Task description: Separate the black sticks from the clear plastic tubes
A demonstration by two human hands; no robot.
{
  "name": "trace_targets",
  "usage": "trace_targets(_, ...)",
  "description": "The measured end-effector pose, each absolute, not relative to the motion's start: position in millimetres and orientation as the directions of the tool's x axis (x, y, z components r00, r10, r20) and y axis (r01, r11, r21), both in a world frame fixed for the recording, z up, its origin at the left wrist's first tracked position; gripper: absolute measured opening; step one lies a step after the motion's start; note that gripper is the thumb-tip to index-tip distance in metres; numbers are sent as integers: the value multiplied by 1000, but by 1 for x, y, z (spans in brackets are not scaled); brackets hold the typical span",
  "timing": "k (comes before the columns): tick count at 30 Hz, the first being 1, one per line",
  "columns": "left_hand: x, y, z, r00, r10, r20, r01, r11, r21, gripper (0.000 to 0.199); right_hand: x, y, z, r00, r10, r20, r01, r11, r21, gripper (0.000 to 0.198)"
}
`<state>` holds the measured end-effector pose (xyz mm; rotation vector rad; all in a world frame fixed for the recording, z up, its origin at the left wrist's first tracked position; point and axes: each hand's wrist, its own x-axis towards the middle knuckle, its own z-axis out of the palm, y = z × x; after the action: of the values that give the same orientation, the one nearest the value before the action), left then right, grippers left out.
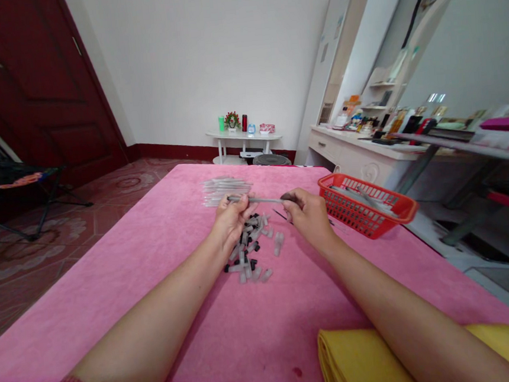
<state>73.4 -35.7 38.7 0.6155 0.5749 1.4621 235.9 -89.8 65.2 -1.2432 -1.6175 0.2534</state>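
Note:
A slim grey pen [265, 200] is held level above the pink cloth, stretched between both hands. My left hand [231, 218] is closed on its left end, thumb along the top. My right hand [308, 215] pinches the other end between thumb and fingers. Below them lies a loose heap of small translucent and black pen caps [247, 248], with a few caps [278, 242] apart to the right. Just behind my left hand is a stack of grey-white pens [224, 189] laid side by side. A thin dark stick [278, 214], perhaps a refill, lies near my right hand.
On the right edge of the pink-covered table [152, 241] stands a red plastic basket [359, 224] holding long grey pieces. Folded yellow cloth [354, 360] lies under my right forearm. Beyond are a dressing table [366, 148] with bottles and a small white table [214, 136].

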Motion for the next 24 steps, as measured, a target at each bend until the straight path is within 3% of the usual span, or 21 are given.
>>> trace_targets(3,72,-39,41,24,995,96,-677,-55,734,30,237,-87,67,123,883,452,457,354,-816,7)
trace_targets(6,69,-41,44,38,976,212,-613,-145,777,39,240,-85,69,116,975,188,248,155,-956,6)
trace_targets(9,68,-43,44,83,950,301,-562,-205,802,46,241,-85,68,54,998,10,145,2,-989,8)
trace_targets(13,75,-45,41,148,923,356,-476,-249,844,45,235,-86,64,-50,991,126,370,136,-919,13)
trace_targets(17,77,-40,36,206,858,471,-179,-440,880,32,236,-85,64,-98,960,263,641,262,-721,8)
trace_targets(20,60,-25,28,182,804,566,162,-592,789,30,254,-83,77,-12,932,362,790,230,-568,18)
trace_targets(24,22,-1,14,195,773,604,609,-578,543,36,294,-82,102,203,835,512,933,-5,-361,25)
